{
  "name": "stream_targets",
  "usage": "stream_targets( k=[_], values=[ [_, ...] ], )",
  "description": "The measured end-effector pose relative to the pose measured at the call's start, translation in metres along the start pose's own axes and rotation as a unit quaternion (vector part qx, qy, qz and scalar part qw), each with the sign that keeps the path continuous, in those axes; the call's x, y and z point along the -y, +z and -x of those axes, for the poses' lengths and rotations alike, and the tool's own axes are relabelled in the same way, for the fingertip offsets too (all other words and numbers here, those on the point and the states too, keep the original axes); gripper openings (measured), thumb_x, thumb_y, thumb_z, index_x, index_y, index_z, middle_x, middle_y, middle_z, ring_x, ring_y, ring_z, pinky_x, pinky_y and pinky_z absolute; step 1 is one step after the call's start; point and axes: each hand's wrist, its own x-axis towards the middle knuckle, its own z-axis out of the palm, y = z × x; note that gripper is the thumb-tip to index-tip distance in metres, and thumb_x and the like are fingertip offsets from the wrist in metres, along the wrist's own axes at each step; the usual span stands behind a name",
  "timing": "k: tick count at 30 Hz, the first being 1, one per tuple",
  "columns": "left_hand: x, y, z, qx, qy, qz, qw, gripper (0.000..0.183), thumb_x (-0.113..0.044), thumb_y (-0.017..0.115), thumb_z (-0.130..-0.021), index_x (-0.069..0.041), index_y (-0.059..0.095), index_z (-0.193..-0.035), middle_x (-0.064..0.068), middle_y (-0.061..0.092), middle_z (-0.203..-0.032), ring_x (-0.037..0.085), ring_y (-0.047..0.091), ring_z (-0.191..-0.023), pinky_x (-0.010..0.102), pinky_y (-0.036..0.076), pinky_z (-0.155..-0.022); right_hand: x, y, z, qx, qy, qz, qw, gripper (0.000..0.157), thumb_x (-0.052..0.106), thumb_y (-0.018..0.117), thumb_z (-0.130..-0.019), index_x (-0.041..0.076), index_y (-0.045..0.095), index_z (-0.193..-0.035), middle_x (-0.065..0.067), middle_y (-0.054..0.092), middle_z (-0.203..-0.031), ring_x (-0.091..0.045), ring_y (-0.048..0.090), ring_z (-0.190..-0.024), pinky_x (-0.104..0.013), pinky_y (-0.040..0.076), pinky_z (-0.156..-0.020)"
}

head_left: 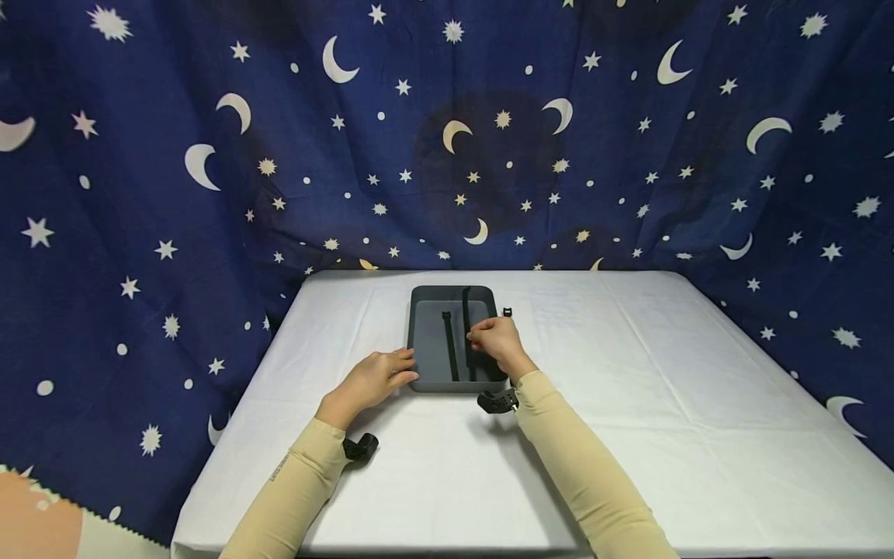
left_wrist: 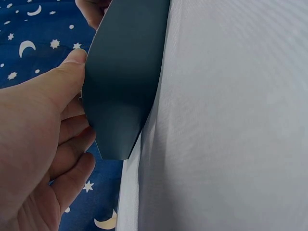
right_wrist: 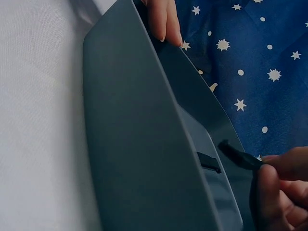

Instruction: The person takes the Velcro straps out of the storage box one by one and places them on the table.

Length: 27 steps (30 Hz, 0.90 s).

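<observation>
A dark grey rectangular tray (head_left: pixel 457 386) lies on the table. At its near left corner my left hand (head_left: pixel 372 376) rests thumb and fingertips on the rim; in the left wrist view the thumb (left_wrist: pixel 72 72) lies along the edge. Over the tray's right side, my right hand (head_left: pixel 497 339) pinches a black strap (right_wrist: pixel 240 156) between thumb and forefinger, one end sticking out past the fingertips. A second black strap (head_left: pixel 450 345) with a slotted head lies lengthwise in the tray. Just beyond the right hand shows another slotted strap head (head_left: pixel 507 312); the hand hides what adjoins it.
A white cloth (head_left: pixel 663 466) covers the table, with light creases. Behind it hangs a blue curtain (head_left: pixel 391 155) patterned with moons and stars. Black wrist devices (head_left: pixel 360 448) are worn under both forearms.
</observation>
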Motion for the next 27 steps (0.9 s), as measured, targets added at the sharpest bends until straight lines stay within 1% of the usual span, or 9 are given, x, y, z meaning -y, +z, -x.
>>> stream_targets(
  k=[8,13,20,24,27],
  values=[
    [0.0,0.0,-0.001,0.0,-0.002,0.001,1.0,0.041,-0.027,0.063,-0.099,0.004,0.068,-0.126,0.02,0.059,-0.14,0.034,0.056,-0.133,0.046,0.047,-0.111,0.0,-0.005,0.001,0.004,0.009,-0.005,1.0,0.019,-0.002,0.067,-0.092,-0.012,0.07,-0.108,-0.024,0.071,-0.11,-0.006,0.065,-0.065,-0.031,0.063,-0.077],
    [0.0,0.0,-0.002,0.004,-0.008,0.005,0.9999,0.042,-0.028,0.063,-0.099,0.003,0.067,-0.127,0.019,0.058,-0.142,0.034,0.054,-0.134,0.045,0.046,-0.112,0.0,-0.007,0.0,0.007,0.014,-0.009,1.0,0.02,-0.001,0.066,-0.092,-0.012,0.069,-0.109,-0.024,0.071,-0.11,-0.006,0.066,-0.066,-0.028,0.063,-0.074],
    [0.0,0.0,-0.002,0.009,-0.014,0.01,0.9998,0.042,-0.028,0.063,-0.099,0.003,0.066,-0.128,0.019,0.057,-0.143,0.033,0.053,-0.135,0.045,0.045,-0.112,-0.001,-0.01,0.0,0.007,0.021,-0.012,1.0,0.021,0.0,0.066,-0.093,-0.011,0.069,-0.111,-0.024,0.07,-0.115,-0.005,0.065,-0.066,-0.022,0.06,-0.069],
    [0.002,0.001,-0.002,0.01,-0.017,0.011,0.9998,0.043,-0.029,0.063,-0.099,0.003,0.066,-0.128,0.019,0.057,-0.143,0.033,0.053,-0.136,0.045,0.045,-0.113,-0.002,-0.012,0.0,0.01,0.026,-0.013,1.0,0.022,0.001,0.066,-0.093,-0.011,0.068,-0.112,-0.023,0.069,-0.115,-0.005,0.065,-0.067,-0.024,0.061,-0.072],
    [0.002,0.001,-0.002,0.009,-0.016,0.011,0.9998,0.043,-0.029,0.063,-0.099,0.003,0.066,-0.128,0.019,0.057,-0.143,0.033,0.053,-0.136,0.045,0.045,-0.113,-0.003,-0.015,0.0,0.01,0.034,-0.01,0.999,0.023,0.003,0.066,-0.094,-0.009,0.068,-0.113,-0.02,0.071,-0.113,-0.004,0.065,-0.066,-0.025,0.061,-0.073]
  ],
)
